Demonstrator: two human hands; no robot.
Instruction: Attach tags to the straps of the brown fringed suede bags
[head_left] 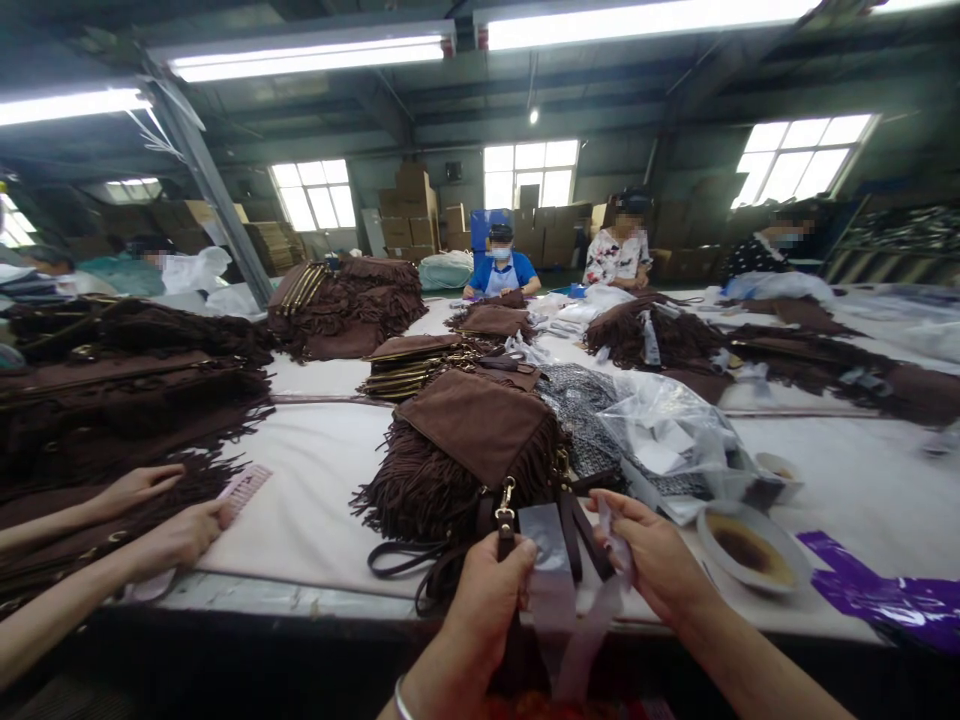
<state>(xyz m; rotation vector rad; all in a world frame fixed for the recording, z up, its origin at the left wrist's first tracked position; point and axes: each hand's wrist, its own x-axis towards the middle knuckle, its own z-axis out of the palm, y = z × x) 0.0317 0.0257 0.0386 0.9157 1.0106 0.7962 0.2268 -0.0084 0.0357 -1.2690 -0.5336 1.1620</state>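
A brown suede fringed bag (469, 440) lies on the white table (315, 490) right in front of me. My left hand (484, 605) is closed on the bag's dark strap (507, 540), just below its brass clasp (507, 497). My right hand (651, 555) pinches a thin clear plastic strip (551, 575) that hangs down between both hands over the table's front edge. Loose loops of strap (405, 565) lie to the left of my left hand.
A co-worker's two hands (161, 520) at the left comb fringe with a pink comb (244, 488). Stacks of brown fringed bags (127, 390) cover the table. Clear plastic bags (667, 430), two small bowls (750, 550) and purple film (885, 590) lie to my right. Several people work at the far side.
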